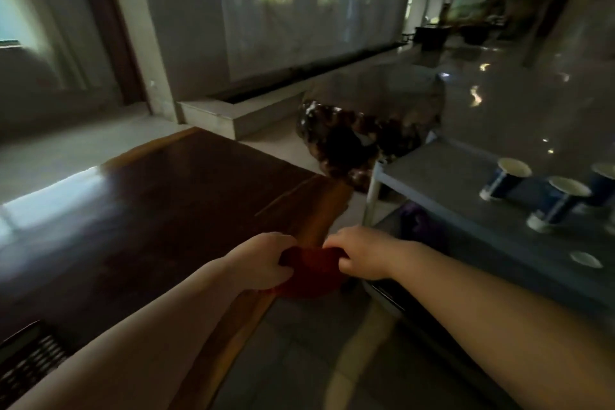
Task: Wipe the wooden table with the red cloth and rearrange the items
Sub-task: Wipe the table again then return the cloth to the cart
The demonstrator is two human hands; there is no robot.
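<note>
Because the red cloth point(307, 271) must be gathered first, the left hand point(263, 261) and right hand point(361, 255) both grip it — bunched at the tabletop point(149, 196) edge.

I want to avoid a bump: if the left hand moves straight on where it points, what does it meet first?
Probably the right hand: the left hand points rightward across the red cloth both hold. Depth is unclear.

We see a dim, murky scene softened by motion blur. Pale daylight from the left window glares across the dark polished wooden table point(139, 210), and ceiling lamps glint on the glossy stone floor point(519, 90). Straight lines bow at the wide-angle edges, and the blue paper cups point(562, 203) smear.
</note>
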